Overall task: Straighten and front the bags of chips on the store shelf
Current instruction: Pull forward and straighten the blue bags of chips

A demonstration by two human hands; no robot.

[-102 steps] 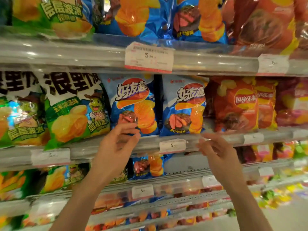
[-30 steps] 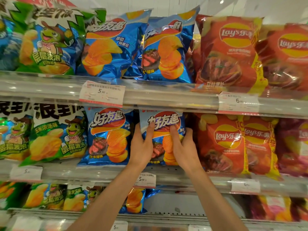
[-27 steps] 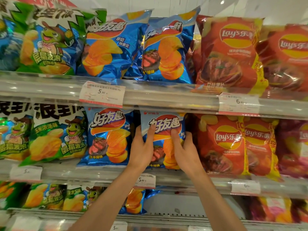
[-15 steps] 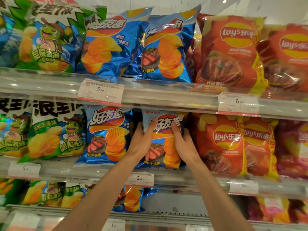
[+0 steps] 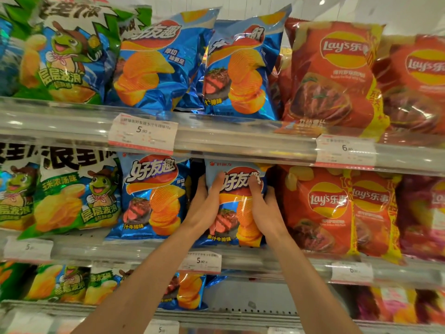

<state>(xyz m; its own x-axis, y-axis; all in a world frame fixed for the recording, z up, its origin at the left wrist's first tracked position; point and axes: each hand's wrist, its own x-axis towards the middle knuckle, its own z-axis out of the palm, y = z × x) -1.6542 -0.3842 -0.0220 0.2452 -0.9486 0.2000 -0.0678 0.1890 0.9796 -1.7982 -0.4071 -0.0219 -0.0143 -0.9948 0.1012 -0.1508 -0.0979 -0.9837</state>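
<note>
A blue steak-flavour chip bag stands upright on the middle shelf, facing front. My left hand grips its left edge, thumb across the front near the logo. My right hand grips its right edge the same way. A matching blue bag stands to its left, with a dark gap between the two. Red Lay's bags stand right beside it on the right.
Green frog-character bags fill the middle shelf's left. The top shelf holds green, blue and red bags, some leaning. Price tags hang on clear shelf rails. A lower shelf carries small bags.
Both hands went from the shelf rail to the blue bag and took hold of its sides. Over the last second they slid up it and drew it slightly up and forward.
</note>
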